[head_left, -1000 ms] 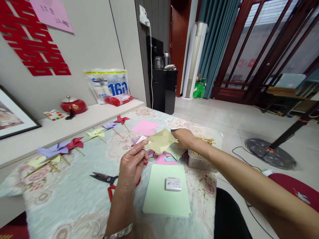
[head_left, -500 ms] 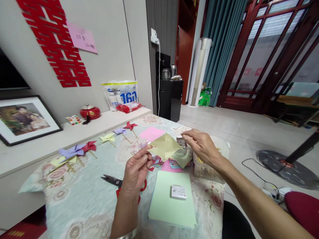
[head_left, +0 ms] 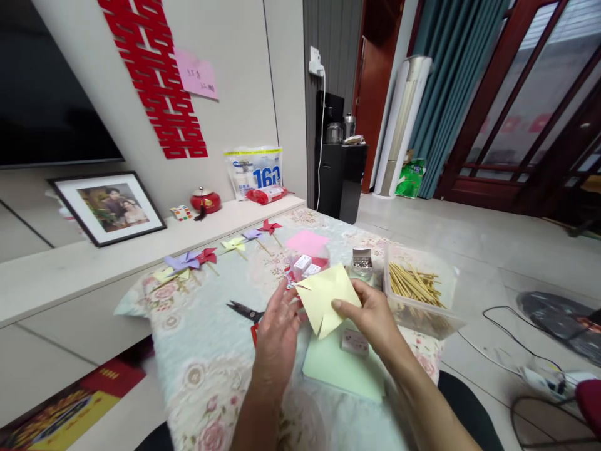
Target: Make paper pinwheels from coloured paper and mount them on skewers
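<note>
a flowered cloth (head_left: 206,338) covers the table, and at its right side stands a clear plastic box (head_left: 413,316) holding thin golden sticks (head_left: 416,285). left of the box lies a stack of pale green paper (head_left: 338,376). over the far part of that stack, the right hand (head_left: 375,313) grips a yellow paper square (head_left: 323,291), thumb on top and fingers underneath. the left hand (head_left: 277,338) has its fingers loosely spread, open, at the square's left edge; whether they touch it i cannot tell.

the square is pale, thin and plain, with slits running inward from its left and near corners. it is turned like a diamond, one corner pointing away from the person and one toward them, its sides near equal, so no long axis stands out. scissors (head_left: 246,311) lie left of the left hand; a small white box (head_left: 355,342) rests on the green stack.
</note>
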`<state>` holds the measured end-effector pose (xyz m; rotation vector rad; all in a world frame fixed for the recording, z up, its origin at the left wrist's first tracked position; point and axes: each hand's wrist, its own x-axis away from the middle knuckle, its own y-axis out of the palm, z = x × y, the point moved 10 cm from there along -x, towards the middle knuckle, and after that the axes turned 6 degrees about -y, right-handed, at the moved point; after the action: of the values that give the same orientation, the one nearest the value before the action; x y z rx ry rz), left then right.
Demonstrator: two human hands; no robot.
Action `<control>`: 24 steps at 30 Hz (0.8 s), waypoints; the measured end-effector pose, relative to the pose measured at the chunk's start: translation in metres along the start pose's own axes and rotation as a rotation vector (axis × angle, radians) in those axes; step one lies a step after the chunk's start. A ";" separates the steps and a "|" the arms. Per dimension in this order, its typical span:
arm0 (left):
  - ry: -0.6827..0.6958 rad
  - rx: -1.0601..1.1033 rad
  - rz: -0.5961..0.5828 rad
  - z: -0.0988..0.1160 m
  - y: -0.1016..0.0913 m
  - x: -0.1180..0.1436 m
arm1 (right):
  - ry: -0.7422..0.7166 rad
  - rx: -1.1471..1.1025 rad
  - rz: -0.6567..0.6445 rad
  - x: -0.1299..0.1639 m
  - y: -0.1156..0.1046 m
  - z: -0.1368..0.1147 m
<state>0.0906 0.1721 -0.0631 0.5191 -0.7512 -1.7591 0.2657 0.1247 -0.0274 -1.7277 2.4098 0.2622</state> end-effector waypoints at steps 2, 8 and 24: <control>-0.039 -0.029 0.047 -0.014 -0.007 0.004 | 0.020 -0.073 -0.011 -0.001 0.010 0.012; -0.107 -0.068 0.092 -0.039 -0.009 0.005 | 0.059 -0.138 -0.051 -0.002 0.029 0.037; -0.206 -0.104 0.171 -0.049 -0.012 0.012 | -0.023 -0.128 0.010 0.010 0.018 0.050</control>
<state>0.1115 0.1523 -0.1059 0.1990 -0.8174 -1.6964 0.2469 0.1327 -0.0773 -1.7538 2.4346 0.4446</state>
